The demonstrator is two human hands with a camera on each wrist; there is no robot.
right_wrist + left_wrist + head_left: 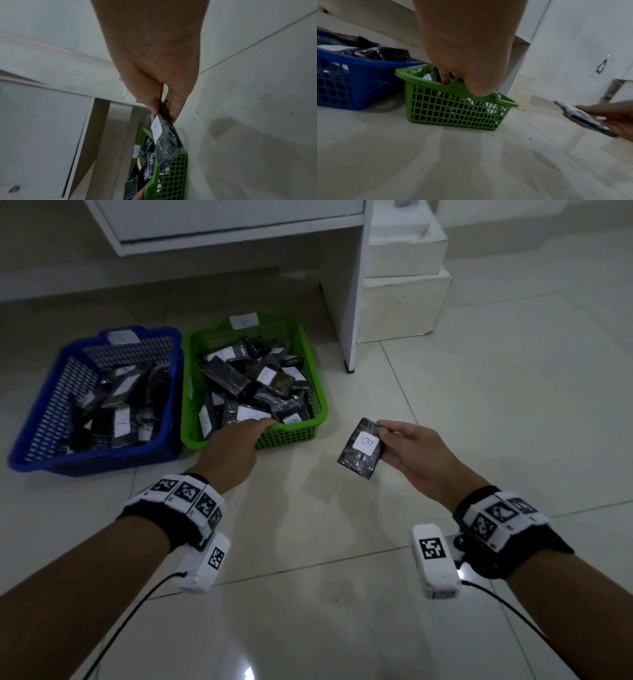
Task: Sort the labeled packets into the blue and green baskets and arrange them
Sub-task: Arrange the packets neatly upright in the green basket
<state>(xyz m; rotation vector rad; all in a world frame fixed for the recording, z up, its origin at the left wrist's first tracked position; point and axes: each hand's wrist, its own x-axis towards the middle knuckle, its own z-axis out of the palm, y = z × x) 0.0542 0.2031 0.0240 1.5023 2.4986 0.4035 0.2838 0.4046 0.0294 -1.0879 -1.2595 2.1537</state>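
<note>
Head view: our right hand (416, 455) pinches the B-labelled packet (361, 451) by one corner, so it could slip before the green basket (310, 361) beyond our fingers.

Head view looking down, wrist views low, sharing green basket (310, 400)

Bare floor (479, 440) right of green basket (291, 436).

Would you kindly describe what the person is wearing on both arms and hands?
Both hands, left hand and right hand, are bare, with no sleeves. Each wrist carries a black band with white square-patterned marker blocks, plus a white camera unit bearing a marker and a black cable.
</note>
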